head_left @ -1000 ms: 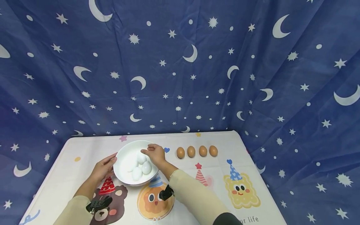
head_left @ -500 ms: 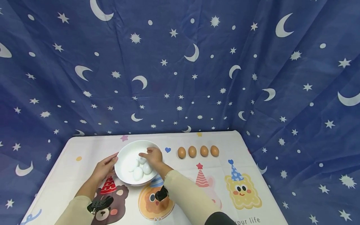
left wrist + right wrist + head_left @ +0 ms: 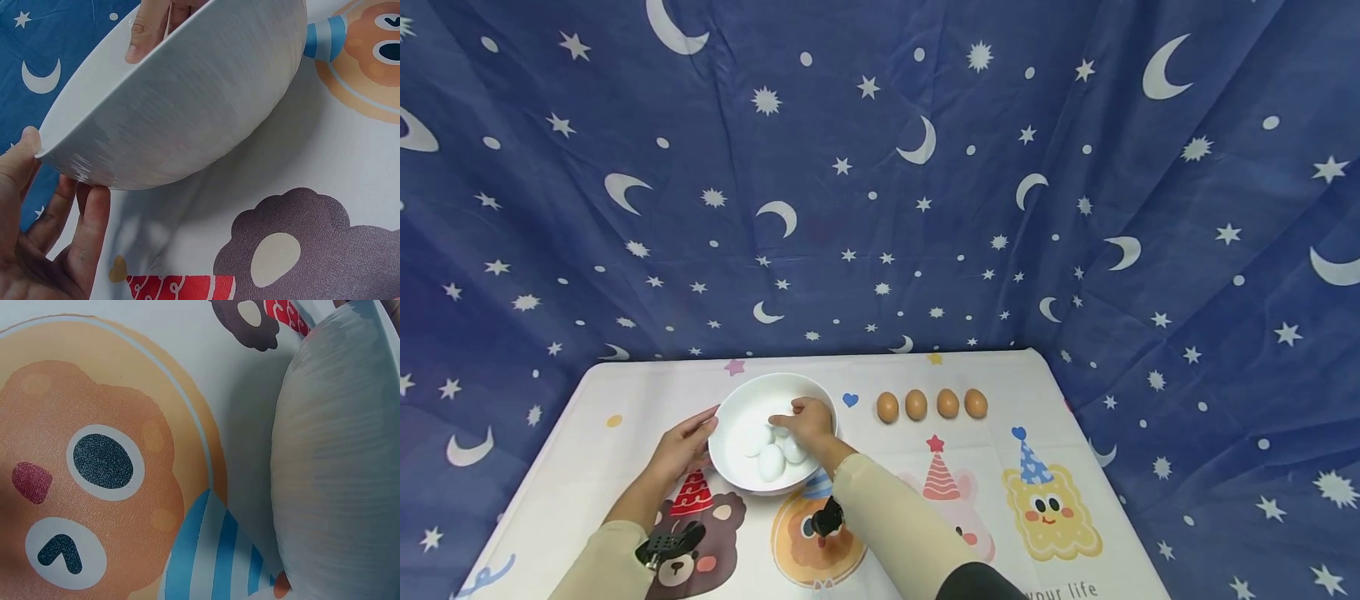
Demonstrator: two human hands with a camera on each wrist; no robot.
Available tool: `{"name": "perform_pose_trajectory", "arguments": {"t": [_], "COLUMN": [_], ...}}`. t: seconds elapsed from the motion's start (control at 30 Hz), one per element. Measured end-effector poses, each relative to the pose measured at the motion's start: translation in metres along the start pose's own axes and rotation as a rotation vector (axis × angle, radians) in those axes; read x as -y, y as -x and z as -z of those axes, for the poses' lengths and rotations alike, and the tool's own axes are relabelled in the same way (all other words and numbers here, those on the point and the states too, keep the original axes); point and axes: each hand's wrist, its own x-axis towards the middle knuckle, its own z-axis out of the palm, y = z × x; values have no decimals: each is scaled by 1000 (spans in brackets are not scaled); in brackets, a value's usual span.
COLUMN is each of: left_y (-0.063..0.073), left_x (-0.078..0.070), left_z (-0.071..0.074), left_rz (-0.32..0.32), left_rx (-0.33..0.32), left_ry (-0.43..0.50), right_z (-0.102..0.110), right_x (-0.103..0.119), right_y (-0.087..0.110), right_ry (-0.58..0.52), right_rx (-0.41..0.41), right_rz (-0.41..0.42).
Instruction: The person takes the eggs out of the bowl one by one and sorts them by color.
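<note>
A white bowl (image 3: 741, 410) stands on the left half of the table, with several white eggs (image 3: 771, 463) gathered inside it. My left hand (image 3: 677, 447) holds the bowl at its left rim. In the left wrist view the thumb lies at the rim and the curled fingers (image 3: 92, 219) support the outer wall beneath. Over the bowl's right side reaches my right hand (image 3: 811, 425), its thumb and fingers around the rearmost white egg, mostly covering it. Fingers of that hand show past the rim in the left wrist view; the bowl's wall (image 3: 337, 456) fills the right wrist view's right side.
Several brown eggs (image 3: 916, 405) lie in a row right of the bowl. Cartoon figures, among them a bear (image 3: 703, 542) and a biscuit (image 3: 1052, 517), decorate the white table cover (image 3: 647, 387). A blue star-patterned curtain (image 3: 880, 208) hangs behind the table.
My right hand has moved left and lower into the bowl, and now covers most of the rearmost white egg. My left hand keeps its hold on the rim.
</note>
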Motion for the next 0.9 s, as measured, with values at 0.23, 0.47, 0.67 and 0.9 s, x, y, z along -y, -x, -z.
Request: {"name": "perform_pose_trajectory", "arguments": {"t": [0.23, 0.47, 0.67, 0.9], "left_y": [0, 2, 4, 3], "left_x": [-1, 0, 0, -2], "left_z": [0, 0, 0, 0], "left_rz": [9, 13, 9, -7], "left_rx": [2, 3, 0, 1], "left_ry": [11, 18, 19, 17], "right_z": [1, 1, -1, -1], "right_x": [1, 0, -2, -1], "right_y": [1, 3, 3, 0], "right_ry": [26, 54, 42, 32], "right_rx": [7, 5, 0, -11], "right_rz": [37, 51, 45, 26]}}
